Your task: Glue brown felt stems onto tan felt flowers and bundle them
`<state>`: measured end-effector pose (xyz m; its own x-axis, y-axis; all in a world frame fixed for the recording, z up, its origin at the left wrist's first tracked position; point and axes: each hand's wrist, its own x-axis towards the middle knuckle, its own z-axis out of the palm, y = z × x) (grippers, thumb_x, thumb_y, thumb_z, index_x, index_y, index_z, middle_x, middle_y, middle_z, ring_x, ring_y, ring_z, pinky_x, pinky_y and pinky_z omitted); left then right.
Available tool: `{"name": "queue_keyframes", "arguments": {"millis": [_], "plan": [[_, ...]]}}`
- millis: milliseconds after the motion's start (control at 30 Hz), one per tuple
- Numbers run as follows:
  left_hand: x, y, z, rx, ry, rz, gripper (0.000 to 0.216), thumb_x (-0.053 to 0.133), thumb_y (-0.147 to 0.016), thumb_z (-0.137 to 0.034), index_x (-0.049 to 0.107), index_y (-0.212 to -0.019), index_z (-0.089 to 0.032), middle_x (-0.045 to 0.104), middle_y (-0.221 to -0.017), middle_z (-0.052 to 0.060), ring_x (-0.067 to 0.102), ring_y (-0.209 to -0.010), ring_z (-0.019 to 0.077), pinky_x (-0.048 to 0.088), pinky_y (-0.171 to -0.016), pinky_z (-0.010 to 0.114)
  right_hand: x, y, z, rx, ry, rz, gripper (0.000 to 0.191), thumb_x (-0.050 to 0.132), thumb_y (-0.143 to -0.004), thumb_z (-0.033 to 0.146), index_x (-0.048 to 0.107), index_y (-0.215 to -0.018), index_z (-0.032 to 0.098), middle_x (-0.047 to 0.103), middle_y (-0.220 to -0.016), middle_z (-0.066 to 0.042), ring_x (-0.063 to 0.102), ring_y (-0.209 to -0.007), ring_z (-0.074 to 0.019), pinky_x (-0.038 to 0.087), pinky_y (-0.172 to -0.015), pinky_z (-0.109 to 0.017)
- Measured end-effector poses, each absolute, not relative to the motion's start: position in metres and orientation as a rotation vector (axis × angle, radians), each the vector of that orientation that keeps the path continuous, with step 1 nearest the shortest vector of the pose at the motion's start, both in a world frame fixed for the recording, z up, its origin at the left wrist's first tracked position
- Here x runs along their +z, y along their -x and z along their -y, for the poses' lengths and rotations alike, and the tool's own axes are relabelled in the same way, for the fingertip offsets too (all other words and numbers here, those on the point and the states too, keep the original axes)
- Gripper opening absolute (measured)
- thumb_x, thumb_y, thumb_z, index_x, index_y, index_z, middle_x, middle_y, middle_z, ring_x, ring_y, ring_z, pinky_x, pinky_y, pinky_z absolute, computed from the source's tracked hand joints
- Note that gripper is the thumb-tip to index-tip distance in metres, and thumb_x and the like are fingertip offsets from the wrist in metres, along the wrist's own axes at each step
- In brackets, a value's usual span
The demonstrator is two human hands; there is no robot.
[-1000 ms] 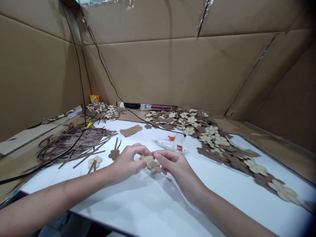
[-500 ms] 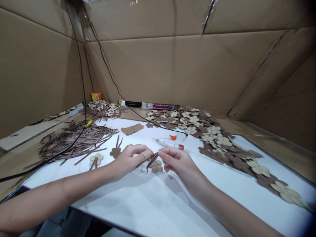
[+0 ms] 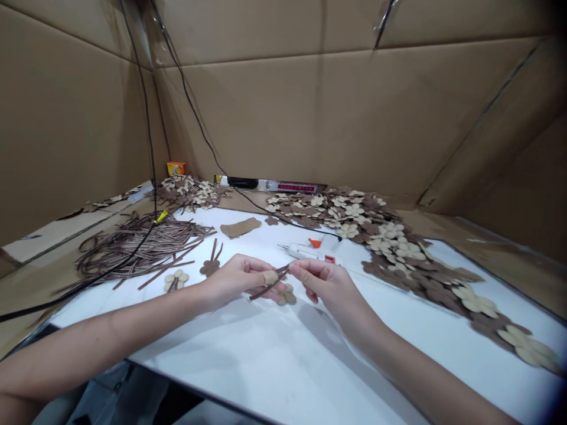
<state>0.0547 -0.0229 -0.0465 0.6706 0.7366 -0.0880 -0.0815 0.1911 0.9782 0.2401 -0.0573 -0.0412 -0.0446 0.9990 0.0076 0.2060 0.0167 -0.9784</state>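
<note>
Between my hands runs a thin brown cord [image 3: 264,291] with pale stitching. My left hand [image 3: 241,276] is closed on it, a tan covering on the thumb. The fingertips of my right hand [image 3: 325,283] pinch the cord's upper end. Just under the cord a beige flower cutout [image 3: 287,295] shows, partly hidden by my fingers; whether it is held or lies on the table I cannot tell. Left of my left hand lie a brown flower [image 3: 209,267] with two cord tails and a beige flower [image 3: 176,280] with cord on it.
A white glue gun [image 3: 303,252] with an orange tip lies beyond my hands, near a brown scrap [image 3: 240,228]. Loose cords [image 3: 142,245] heap at left. Flower cutouts [image 3: 394,242] spread along the right. A black cable [image 3: 204,133] hangs across; cardboard walls [image 3: 266,112] enclose the table.
The cord's loose end, which hung down in a loop by the beige flower, now lies straighter across my left fingers. The view has shifted slightly.
</note>
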Motion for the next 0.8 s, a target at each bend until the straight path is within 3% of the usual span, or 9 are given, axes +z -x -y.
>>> {"name": "queue_keyframes", "arguments": {"millis": [200, 433, 800], "plan": [[-0.0436, -0.0521, 0.0222, 0.57, -1.279, -0.73, 0.034, 0.068, -0.073, -0.04, 0.07, -0.092, -0.012, 0.069, -0.099, 0.015, 0.068, -0.08, 0.0189, 0.051, -0.072, 0.025, -0.0465, -0.2421, 0.0534, 1.063, 1.36, 1.481, 0.039, 0.058, -0.075, 0.053, 0.067, -0.084, 0.016, 0.036, -0.047, 0.006, 0.029, -0.046, -0.0083, 0.018, -0.043, -0.023], [-0.0424, -0.0488, 0.0218, 0.493, -1.289, -0.751, 0.041, 0.067, -0.072, -0.044, 0.068, -0.1, -0.014, 0.065, -0.109, 0.016, 0.067, -0.079, 0.0197, 0.049, -0.055, 0.021, -0.0424, -0.2393, 0.0565, 1.041, 1.348, 1.506, 0.039, 0.055, -0.077, 0.054, 0.065, -0.083, 0.017, 0.033, -0.045, 0.007, 0.025, -0.044, -0.0082, 0.015, -0.042, -0.023], [-0.0407, -0.0503, 0.0238, 0.493, -1.312, -0.75, 0.033, 0.07, -0.07, -0.041, 0.068, -0.087, -0.013, 0.069, -0.09, 0.01, 0.066, -0.063, 0.0135, 0.048, -0.052, 0.018, -0.0401, -0.236, 0.0597, 0.999, 1.391, 1.504, 0.038, 0.056, -0.076, 0.053, 0.064, -0.078, 0.016, 0.032, -0.044, 0.008, 0.024, -0.043, -0.0075, 0.014, -0.042, -0.024]]}}
